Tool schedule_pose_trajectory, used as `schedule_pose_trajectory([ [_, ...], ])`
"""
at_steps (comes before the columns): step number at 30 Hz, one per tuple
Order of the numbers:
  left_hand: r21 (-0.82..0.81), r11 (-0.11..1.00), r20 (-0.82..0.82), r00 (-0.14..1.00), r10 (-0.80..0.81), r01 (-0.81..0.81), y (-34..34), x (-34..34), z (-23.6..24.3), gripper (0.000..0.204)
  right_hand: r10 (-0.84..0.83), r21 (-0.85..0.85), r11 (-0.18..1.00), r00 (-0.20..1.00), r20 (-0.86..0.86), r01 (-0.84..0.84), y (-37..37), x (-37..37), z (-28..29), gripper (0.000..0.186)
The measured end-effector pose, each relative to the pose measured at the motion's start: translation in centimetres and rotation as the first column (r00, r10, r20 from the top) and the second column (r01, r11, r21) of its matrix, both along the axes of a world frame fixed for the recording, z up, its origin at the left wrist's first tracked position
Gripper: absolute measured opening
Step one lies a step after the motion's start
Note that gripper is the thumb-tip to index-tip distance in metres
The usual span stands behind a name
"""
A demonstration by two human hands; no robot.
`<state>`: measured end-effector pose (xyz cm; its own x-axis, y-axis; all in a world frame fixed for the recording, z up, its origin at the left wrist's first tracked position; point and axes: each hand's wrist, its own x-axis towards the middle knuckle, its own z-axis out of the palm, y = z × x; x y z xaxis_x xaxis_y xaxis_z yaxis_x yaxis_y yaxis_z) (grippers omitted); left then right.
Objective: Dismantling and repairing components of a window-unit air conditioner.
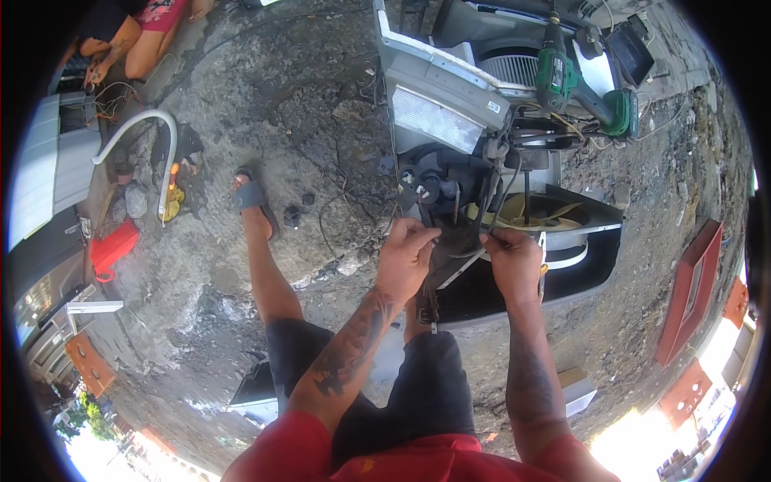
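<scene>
Holding left hand (406, 255) and right hand (515, 262) curled, side by side, with dark mechanical assembly (438, 183) just beyond the left; cannot tell whether clamped on anything.

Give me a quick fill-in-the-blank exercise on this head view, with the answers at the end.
1. The cordless drill near the top of the view is mainly ____ in colour.
2. Of the left hand and the right hand, the ____ one is nearer the drill.
3. The curved pale hose lies on the person's ____ side.
4. The person's shirt is ____.

Missing words: green; right; left; red.
</scene>
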<state>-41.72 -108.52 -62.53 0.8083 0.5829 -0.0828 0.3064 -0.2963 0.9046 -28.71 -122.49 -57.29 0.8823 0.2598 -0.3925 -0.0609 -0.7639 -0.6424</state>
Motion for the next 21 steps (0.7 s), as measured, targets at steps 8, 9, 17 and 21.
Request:
schedule_pose_trajectory([
  [8, -0.258, 0.961, -0.078, 0.994, 0.078, -0.096, -0.3, -0.1, 0.1, 0.025, 0.244, -0.306, 0.923, 0.970, -0.010, -0.235, 1.5, 2.2, 0.3, 0.026],
  [9, -0.371, 0.917, -0.070, 0.989, 0.131, -0.148, -0.4, -0.1, 0.2, 0.024, 0.220, -0.260, 0.938, 0.974, -0.062, -0.228, 1.6, 2.5, 0.4, 0.025],
  [17, -0.545, 0.785, 0.103, 0.906, 0.410, -0.293, 1.9, 0.2, -0.2, 0.027, 0.333, -0.322, 0.888, 0.942, -0.047, -0.329, 3.6, 2.8, 2.0, 0.029],
  [21, -0.640, 0.716, 0.113, 0.889, 0.445, -0.278, 2.1, 0.9, 1.7, 0.025, 0.163, -0.006, 0.986, 0.965, -0.207, -0.168, 2.0, 3.8, 2.2, 0.035],
])
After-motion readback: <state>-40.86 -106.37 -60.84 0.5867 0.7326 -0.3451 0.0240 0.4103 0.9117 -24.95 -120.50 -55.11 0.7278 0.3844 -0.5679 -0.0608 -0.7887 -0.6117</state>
